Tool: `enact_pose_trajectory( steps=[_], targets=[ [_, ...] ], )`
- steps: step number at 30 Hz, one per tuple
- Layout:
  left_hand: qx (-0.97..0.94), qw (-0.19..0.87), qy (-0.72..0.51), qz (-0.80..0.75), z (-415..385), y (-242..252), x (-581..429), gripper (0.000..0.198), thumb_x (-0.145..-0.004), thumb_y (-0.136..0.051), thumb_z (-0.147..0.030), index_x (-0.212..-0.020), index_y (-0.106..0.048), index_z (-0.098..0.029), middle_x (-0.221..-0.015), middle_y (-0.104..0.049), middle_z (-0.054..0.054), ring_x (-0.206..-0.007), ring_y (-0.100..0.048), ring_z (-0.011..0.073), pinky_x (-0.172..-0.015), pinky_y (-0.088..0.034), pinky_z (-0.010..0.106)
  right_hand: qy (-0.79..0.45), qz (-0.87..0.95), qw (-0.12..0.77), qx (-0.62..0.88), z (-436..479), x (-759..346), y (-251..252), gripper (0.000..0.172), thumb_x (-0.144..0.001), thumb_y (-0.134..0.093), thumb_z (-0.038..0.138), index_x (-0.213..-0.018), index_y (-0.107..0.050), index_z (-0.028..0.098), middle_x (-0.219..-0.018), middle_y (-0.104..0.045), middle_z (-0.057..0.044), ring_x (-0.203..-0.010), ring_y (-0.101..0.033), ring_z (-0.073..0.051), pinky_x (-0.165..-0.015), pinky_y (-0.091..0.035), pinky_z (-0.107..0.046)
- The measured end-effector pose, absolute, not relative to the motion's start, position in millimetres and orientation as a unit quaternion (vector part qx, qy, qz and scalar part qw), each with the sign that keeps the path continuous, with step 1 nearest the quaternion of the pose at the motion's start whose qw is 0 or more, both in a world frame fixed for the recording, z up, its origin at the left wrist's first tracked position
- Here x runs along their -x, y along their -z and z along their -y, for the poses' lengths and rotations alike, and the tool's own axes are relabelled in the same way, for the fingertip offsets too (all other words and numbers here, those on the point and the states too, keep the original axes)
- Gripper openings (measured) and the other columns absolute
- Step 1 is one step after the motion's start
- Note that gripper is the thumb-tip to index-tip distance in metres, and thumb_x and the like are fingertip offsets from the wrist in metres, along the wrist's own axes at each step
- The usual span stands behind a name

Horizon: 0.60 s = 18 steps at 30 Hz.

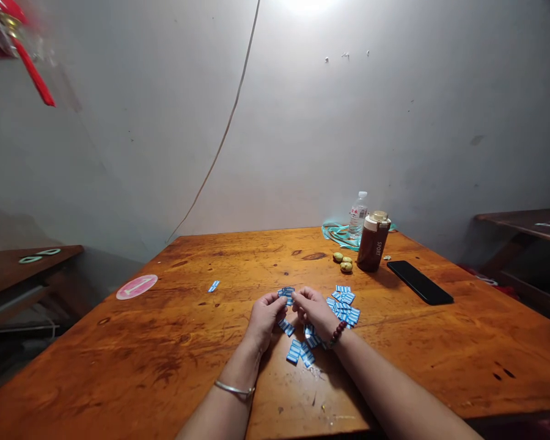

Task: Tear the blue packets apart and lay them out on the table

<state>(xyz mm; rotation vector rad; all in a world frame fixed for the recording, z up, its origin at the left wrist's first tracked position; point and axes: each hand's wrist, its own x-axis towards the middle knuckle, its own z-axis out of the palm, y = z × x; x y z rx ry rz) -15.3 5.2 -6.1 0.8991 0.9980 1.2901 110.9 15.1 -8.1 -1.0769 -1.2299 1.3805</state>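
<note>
**Both hands pinch a blue-and-white striped paper strip (286,294)**

From my head camera, my left hand (266,321) and right hand (315,311) are curled, fingertips meeting on the strip at the middle of the frame. Its long axis runs roughly left to right, though my fingers partly hide it. More striped strips lie scattered in a loose heap (343,307) just beside my right hand, and a second spill (300,351) lies below my hands, pointing in mixed directions. A lone strip (214,286) sits well left, tilted on the orange wooden table (119,348), with a stretch of scarred wood between it and my left hand. The near table edge is out of view behind my forearms. A brown SPORT bottle (374,243) and black phone (420,282) stand toward the upper right.
</note>
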Motion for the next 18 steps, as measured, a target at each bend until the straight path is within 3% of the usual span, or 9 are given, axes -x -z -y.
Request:
enact_pose_trajectory(
  steps=[5,12,18],
  targets=[
    [-0.325,0.559,-0.62,-0.445,-14,6,29,0.024,-0.056,-0.069,-0.029,-0.071,-0.058,-0.014,-0.056,-0.053,-0.005,-0.046,-0.046,0.0024,-0.048,-0.037,0.013,-0.4,0.685,0.389,0.468,-16,-121,15,0.018,-0.07,-0.054,0.03,-0.081,-0.054,0.016,-0.064,-0.052,0.003,-0.054,-0.047,-0.008,-0.049,-0.037,-0.019],
    [-0.321,0.557,-0.622,-0.447,-15,6,31,0.023,-0.054,-0.069,-0.028,-0.068,-0.056,-0.015,-0.054,-0.054,-0.006,-0.047,-0.048,0.0036,-0.049,-0.038,0.015,-0.171,0.86,0.207,0.434,0,-115,5,0.027,-0.076,-0.049,0.027,-0.101,-0.056,0.024,-0.083,-0.053,-0.003,-0.072,-0.049,-0.013,-0.062,-0.033,-0.023],
    [-0.339,0.563,-0.608,-0.445,-15,7,27,0.023,-0.054,-0.068,-0.028,-0.067,-0.056,-0.014,-0.052,-0.054,-0.006,-0.044,-0.047,0.0037,-0.046,-0.036,0.014,-0.122,0.871,0.165,0.446,-2,-108,3,0.018,-0.076,-0.046,0.023,-0.088,-0.059,0.021,-0.081,-0.054,-0.003,-0.073,-0.048,-0.014,-0.063,-0.03,-0.023]
  ],
)
